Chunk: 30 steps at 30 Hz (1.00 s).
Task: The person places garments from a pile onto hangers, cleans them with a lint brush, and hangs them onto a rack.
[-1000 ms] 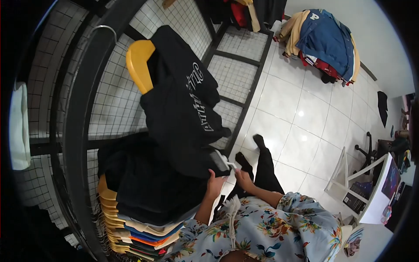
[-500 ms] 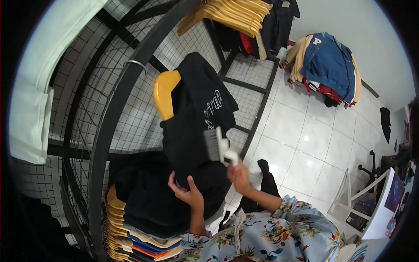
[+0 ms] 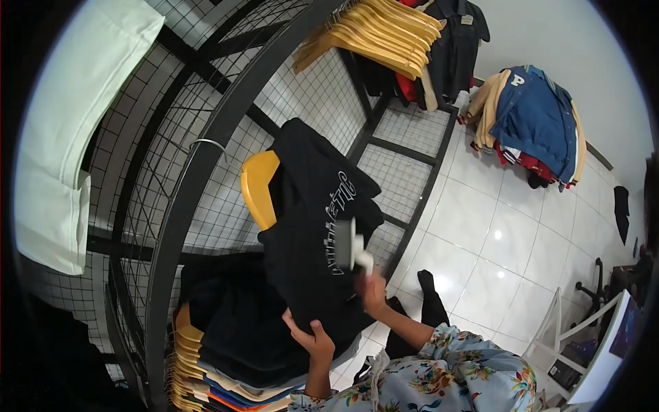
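A black shirt (image 3: 295, 254) with white outlined lettering hangs on a yellow wooden hanger (image 3: 259, 189), tilted in front of me. My left hand (image 3: 314, 342) holds its lower part, the thumb on the front and the other fingers partly hidden by cloth. In my right hand (image 3: 373, 292) is the handle of a white brush (image 3: 354, 247). The brush head is blurred and lies over the lettering; whether the bristles touch the fabric I cannot tell. Below the shirt, dark garments (image 3: 237, 329) hang on the rack.
A black metal rack (image 3: 182, 206) with wire mesh runs along my left. Yellow hangers (image 3: 384, 34) crowd its far end, and several more (image 3: 187, 367) are near me. A blue jacket (image 3: 532, 123) tops a clothes pile. A white table frame (image 3: 570, 343) stands right, on the tiled floor (image 3: 480, 233).
The brush has moved down along the lettering, uncovering more of its upper part. The view has shifted slightly, so the rack and floor sit lower in the picture. My left hand keeps its hold.
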Motion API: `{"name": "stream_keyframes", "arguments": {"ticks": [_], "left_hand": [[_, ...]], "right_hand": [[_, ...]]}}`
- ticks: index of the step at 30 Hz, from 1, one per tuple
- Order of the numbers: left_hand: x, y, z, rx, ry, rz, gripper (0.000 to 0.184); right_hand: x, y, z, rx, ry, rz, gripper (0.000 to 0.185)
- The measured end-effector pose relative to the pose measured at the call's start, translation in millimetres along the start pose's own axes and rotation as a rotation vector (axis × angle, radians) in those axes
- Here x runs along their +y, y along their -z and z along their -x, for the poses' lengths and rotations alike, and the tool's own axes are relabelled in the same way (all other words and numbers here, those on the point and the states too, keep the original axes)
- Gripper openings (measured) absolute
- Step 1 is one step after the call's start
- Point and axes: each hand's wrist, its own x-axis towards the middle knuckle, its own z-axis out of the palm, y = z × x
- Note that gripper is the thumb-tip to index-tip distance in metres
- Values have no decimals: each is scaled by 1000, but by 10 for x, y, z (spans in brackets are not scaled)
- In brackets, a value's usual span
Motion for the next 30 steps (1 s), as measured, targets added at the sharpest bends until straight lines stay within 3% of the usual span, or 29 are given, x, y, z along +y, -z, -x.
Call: {"name": "stream_keyframes", "arguments": {"ticks": [2,3,5,6,8,10,12,13,14,16,18,21,23,25,27,29,30], "left_hand": [[37,3,37,22,-54,1,52],[58,22,61,-30,55,-88,53],[96,54,91,-127,270,-261,57],[117,55,95,-118,262,-262,57],[140,57,58,-118,278,-218,59],[156,49,-13,-99,284,-196,60],[171,32,-47,-69,220,-151,46],[190,18,-49,-54,190,-127,40],[222,5,-45,-42,193,-124,40],[300,-7,-15,-86,303,-177,49],[367,-43,-4,-103,359,-196,53],[413,-96,-145,-55,65,-302,32],[504,-115,-251,-63,106,-349,32],[578,-151,-320,-96,204,-443,33],[541,-207,-314,-129,241,-359,37],[499,-250,-279,-206,321,-185,46],[489,-253,-277,-206,329,-191,46]], "right_hand": [[-140,-59,49,-120,275,69,41],[56,-92,23,-124,278,64,41],[866,-204,-100,-41,102,310,39],[1193,-198,-167,1,17,431,39],[1147,-11,-287,113,-7,412,37],[607,253,-522,82,170,296,37],[-206,526,-741,-17,367,155,38],[-709,598,-833,-33,557,-62,38],[-1156,644,-915,-49,739,-284,39],[-1659,728,-1034,-140,916,-431,47],[-1900,743,-1122,-167,874,-428,47],[-2026,663,-1211,-204,793,-443,47],[-1846,578,-1173,-351,386,-525,48],[-1539,429,-1073,-434,134,-547,39],[-1149,120,-897,-345,-38,-493,38],[-344,-200,-871,-194,213,-144,40],[60,-254,-868,-198,203,-144,40]]}}
